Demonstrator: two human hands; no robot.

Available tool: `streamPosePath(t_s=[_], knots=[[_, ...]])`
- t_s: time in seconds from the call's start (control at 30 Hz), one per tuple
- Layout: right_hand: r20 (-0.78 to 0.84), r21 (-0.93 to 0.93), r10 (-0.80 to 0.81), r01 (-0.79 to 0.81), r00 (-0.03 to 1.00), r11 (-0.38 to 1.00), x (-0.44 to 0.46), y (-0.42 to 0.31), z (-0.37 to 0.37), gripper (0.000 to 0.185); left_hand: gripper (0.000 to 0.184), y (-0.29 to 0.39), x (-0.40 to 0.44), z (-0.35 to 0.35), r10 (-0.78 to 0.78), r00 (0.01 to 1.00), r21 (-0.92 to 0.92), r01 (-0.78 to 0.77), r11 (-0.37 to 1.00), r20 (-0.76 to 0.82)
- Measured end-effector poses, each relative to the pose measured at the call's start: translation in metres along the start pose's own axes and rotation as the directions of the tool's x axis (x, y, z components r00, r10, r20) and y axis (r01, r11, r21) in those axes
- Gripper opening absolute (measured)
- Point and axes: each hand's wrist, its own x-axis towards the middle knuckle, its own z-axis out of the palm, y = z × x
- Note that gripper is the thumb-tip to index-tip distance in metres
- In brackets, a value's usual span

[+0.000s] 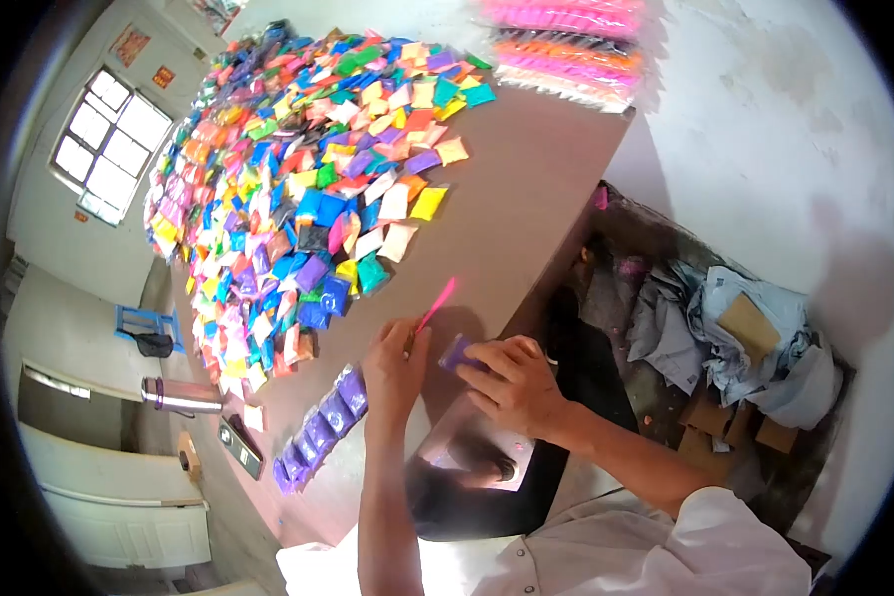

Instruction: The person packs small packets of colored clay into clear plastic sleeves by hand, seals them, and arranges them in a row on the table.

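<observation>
Pinching a purple packet [457, 355] between its fingertips, the right hand [517, 385] is near the left hand [397, 363], whose fingers grasp a pink stick [439, 301]; more purple packets [320, 427] lie left of those fingers.

The left grip [395, 363] holds a slim bright-pink strip [439, 301], the right grip [512, 382] a purple plastic packet [457, 354]; 1 row of shiny purple packets [320, 432] and a multicoloured packet heap [308, 199] lie on the brown desk [512, 189].
</observation>
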Motion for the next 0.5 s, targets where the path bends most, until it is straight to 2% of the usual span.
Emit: streamPosePath(t_s=[0.07, 0.13, 0.17, 0.2, 0.27, 0.3, 0.37, 0.5], knots=[[-0.038, -0.001, 0.008, -0.008, 0.999, 1.000, 0.000, 0.008, -0.008, 0.035, 0.015, 0.006, 0.012, 0.013, 0.029, 0.998, 0.018, -0.030, 0.999, 0.054], [-0.052, -0.024, 0.009, -0.010, 0.999, 1.000, -0.001, 0.015, -0.013, 0.036, 0.016, 0.009, 0.019, 0.023, 0.167, 0.986, 0.199, -0.159, 0.967, -0.022], [-0.062, -0.037, -0.003, 0.000, 0.998, 0.999, -0.001, 0.018, -0.015, 0.037, 0.018, 0.008, 0.016, 0.023, 0.183, 0.983, 0.235, -0.178, 0.956, -0.001], [-0.055, -0.052, 0.010, -0.013, 0.998, 0.999, -0.001, 0.020, -0.016, 0.037, 0.018, 0.010, 0.011, 0.022, 0.185, 0.983, 0.215, -0.183, 0.959, 0.008], [-0.070, 0.014, 0.011, -0.010, 0.997, 1.000, -0.002, 0.024, -0.013, 0.037, 0.020, 0.022, -0.004, 0.016, 0.298, 0.954, 0.232, -0.295, 0.927, 0.025], [-0.094, 0.030, 0.007, -0.004, 0.996, 1.000, -0.002, 0.025, -0.010, 0.037, 0.020, 0.021, -0.018, 0.014, 0.297, 0.954, 0.209, -0.297, 0.932, 0.032], [-0.084, 0.022, 0.018, -0.016, 0.996, 1.000, 0.000, 0.023, -0.011, 0.037, 0.033, 0.017, -0.052, 0.008, 0.103, 0.992, 0.365, -0.123, 0.923, 0.074], [-0.040, 0.001, 0.017, -0.017, 0.999, 1.000, 0.001, 0.020, -0.011, 0.040, 0.042, 0.030, -0.103, -0.004, 0.136, 0.990, 0.465, -0.135, 0.875, 0.033]])
